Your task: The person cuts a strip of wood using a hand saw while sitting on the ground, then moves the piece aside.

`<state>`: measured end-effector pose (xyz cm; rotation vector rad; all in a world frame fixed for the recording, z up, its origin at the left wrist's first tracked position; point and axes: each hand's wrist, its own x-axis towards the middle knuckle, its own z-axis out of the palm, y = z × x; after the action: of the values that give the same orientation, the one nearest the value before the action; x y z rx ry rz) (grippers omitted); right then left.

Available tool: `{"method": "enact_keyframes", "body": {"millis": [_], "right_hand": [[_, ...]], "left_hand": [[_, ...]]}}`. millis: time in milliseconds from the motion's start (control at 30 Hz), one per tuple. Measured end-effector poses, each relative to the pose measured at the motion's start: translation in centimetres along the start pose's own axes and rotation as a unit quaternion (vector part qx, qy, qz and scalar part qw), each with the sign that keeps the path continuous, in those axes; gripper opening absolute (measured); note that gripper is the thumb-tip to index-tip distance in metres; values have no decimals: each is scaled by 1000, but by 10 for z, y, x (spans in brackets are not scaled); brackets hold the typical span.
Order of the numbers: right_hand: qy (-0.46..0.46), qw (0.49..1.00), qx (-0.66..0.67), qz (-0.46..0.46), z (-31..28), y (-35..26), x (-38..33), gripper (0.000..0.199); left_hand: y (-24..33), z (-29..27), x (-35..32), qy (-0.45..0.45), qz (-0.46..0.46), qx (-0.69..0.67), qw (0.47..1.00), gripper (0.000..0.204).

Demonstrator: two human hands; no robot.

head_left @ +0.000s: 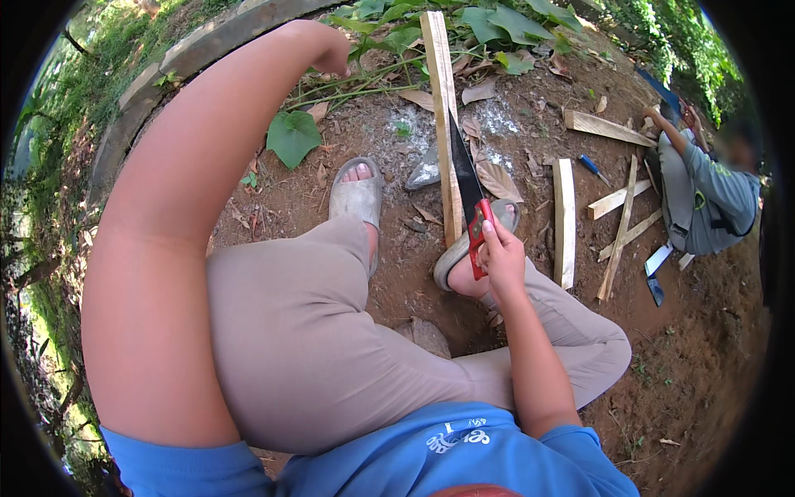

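Observation:
My right hand [501,255] is closed round the red handle of a handsaw [467,166]. Its dark blade points away from me and lies against the right side of a long pale wooden batten [439,70]. The batten runs from beside my right sandal [448,263] toward the leafy plants, with a grey stone [426,172] by its middle. My left arm reaches far forward, and my left hand [333,55] hangs bent at the wrist near the vine leaves, apart from the batten. Its fingers are mostly hidden.
Right of my feet lie a short wooden piece [564,224], a blue-handled screwdriver [593,168], several more wood strips [617,228] and a white-and-blue tool [657,269]. A person [704,190] in grey sits at the right, near another blade [660,89]. A concrete kerb [199,54] curves behind.

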<state>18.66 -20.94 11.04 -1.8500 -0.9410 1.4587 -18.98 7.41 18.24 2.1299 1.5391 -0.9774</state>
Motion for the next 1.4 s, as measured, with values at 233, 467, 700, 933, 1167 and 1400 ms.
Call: {"method": "enact_keyframes", "body": {"millis": [233,467,700,933,1167,1400], "right_hand": [[28,994,12,-103,44,-16,83,38],[8,998,30,-60,51,-40,88,39],[-17,998,42,49,-6,-16,-19,40],[0,999,28,-35,32,-18,40,39],[20,996,31,-82,69,-56,115,38],[8,997,65,-27,41,-11,45,42]], "left_hand": [[-4,10,11,-21,7,7,1000,62],[8,1,15,-5,37,-9,999,62],[12,0,18,26,31,7,999,60],[15,-8,12,24,31,10,999,59],[17,-9,17,31,32,10,999,60],[11,-6,8,18,29,2,999,59]]}}
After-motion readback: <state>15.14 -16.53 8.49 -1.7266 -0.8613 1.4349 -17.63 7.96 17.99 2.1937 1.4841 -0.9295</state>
